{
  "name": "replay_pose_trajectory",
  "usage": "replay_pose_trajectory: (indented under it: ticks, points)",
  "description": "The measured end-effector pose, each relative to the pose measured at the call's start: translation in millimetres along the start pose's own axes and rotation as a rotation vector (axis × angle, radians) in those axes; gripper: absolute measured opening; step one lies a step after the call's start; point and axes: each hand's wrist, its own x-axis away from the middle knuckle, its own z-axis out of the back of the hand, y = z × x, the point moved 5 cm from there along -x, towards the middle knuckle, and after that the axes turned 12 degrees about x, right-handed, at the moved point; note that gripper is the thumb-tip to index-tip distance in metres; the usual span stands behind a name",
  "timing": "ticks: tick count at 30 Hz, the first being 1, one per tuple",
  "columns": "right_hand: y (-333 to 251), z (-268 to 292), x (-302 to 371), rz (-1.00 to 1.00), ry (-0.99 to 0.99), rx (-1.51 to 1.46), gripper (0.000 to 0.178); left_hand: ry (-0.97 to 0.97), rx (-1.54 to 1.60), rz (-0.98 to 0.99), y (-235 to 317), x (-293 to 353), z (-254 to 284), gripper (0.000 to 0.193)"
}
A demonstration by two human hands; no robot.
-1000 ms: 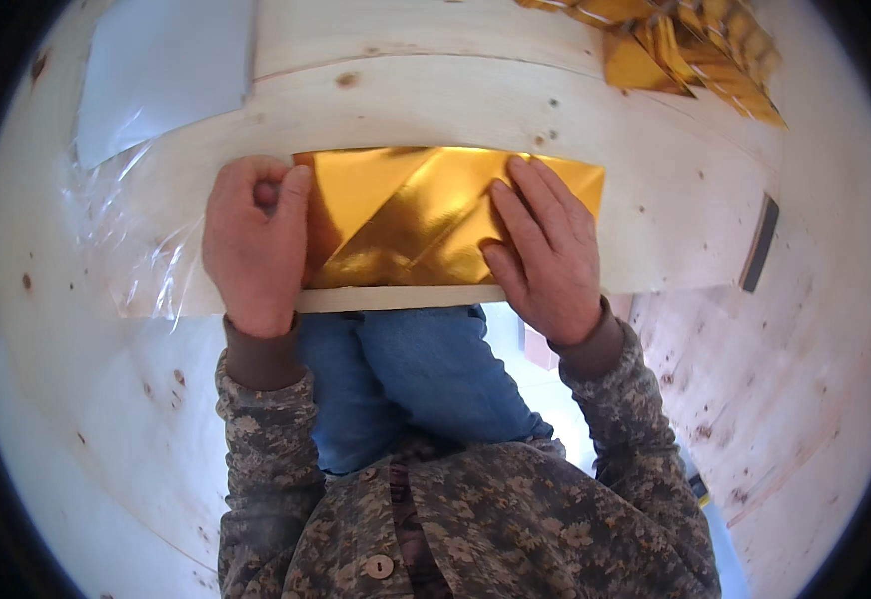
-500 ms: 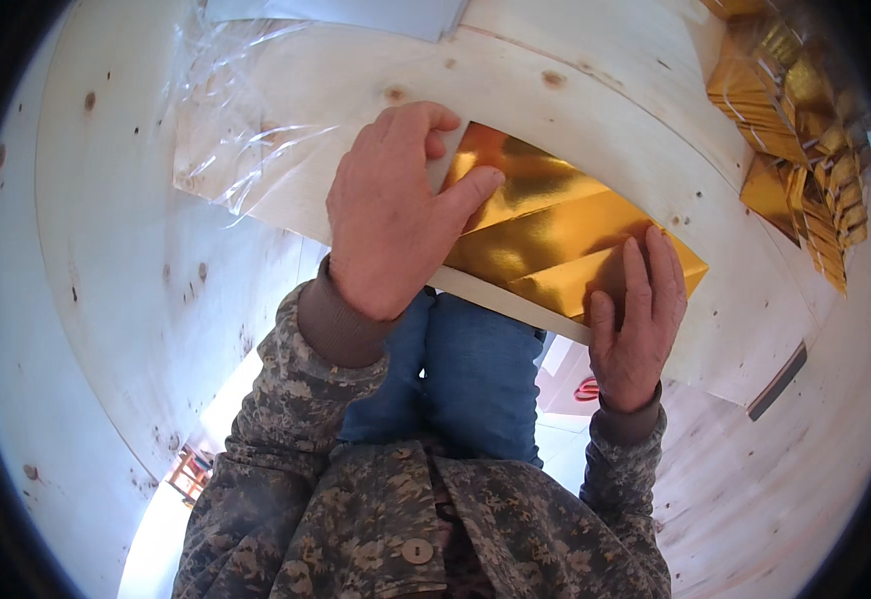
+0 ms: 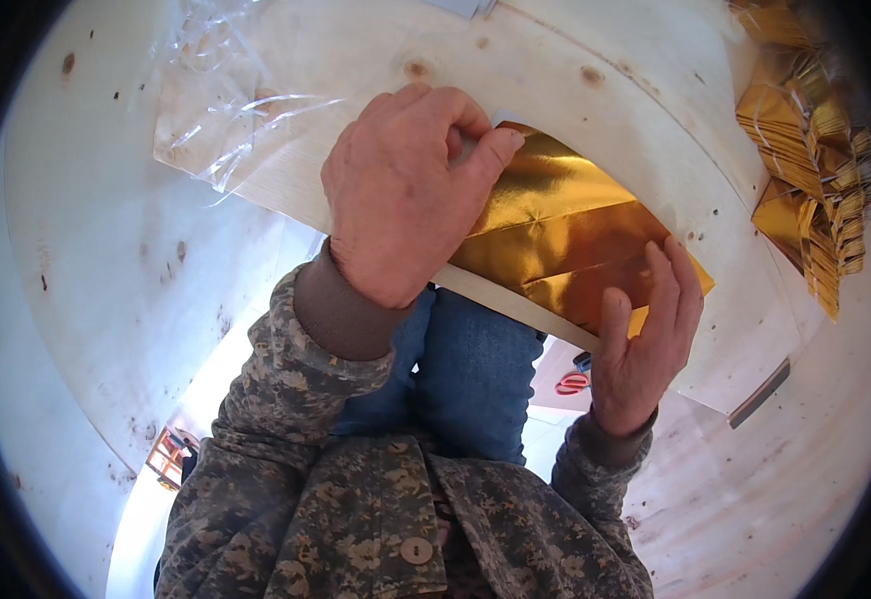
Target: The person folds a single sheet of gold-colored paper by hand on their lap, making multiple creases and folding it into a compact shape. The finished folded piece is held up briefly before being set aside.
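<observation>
A shiny gold foil paper sheet (image 3: 565, 225), with creases across it, lies on the pale wooden board in front of me. At its far left corner, my left hand (image 3: 406, 185) has its thumb and curled index finger closed on the paper's edge. The palm hides the left end of the sheet. My right hand (image 3: 650, 339) rests by the near right end, thumb and fingers apart, fingertips on or just over the foil. Nothing is gripped in it.
Clear plastic film (image 3: 221, 110) lies crumpled on the wooden board (image 3: 575, 100) at the left. Bundles of folded gold paper (image 3: 805, 150) are heaped at the far right. Red-handled scissors (image 3: 573, 381) lie below the board's near edge. A dark strip (image 3: 758, 393) sits at the right.
My left thumb and index finger have closed together at the sheet's far left corner. The right thumb has spread farther from its fingers. The whole view has shifted slightly.
</observation>
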Motion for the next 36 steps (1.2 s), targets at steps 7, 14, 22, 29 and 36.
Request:
replay_pose_trajectory:
  ticks: [7,14,22,29,36]
  points:
    - [-19,-11,-4,-0.056,0.161,0.082,0.055,0.003,0.020,-0.022,-3,0,2,0.014]
    - [-31,-17,-2,-0.102,0.222,0.108,0.058,0.040,0.029,-0.043,-5,-1,0,0.016]
    - [-54,-20,-5,0.224,0.146,-0.117,0.052,0.005,0.033,-0.014,-6,-1,1,0.015]
    - [-64,-30,-8,0.253,-0.069,0.084,0.051,-0.014,0.040,0.025,-5,-1,4,0.014]
    - [-66,-29,-9,0.248,-0.070,0.123,0.052,-0.003,-0.007,0.015,-5,-3,3,0.016]
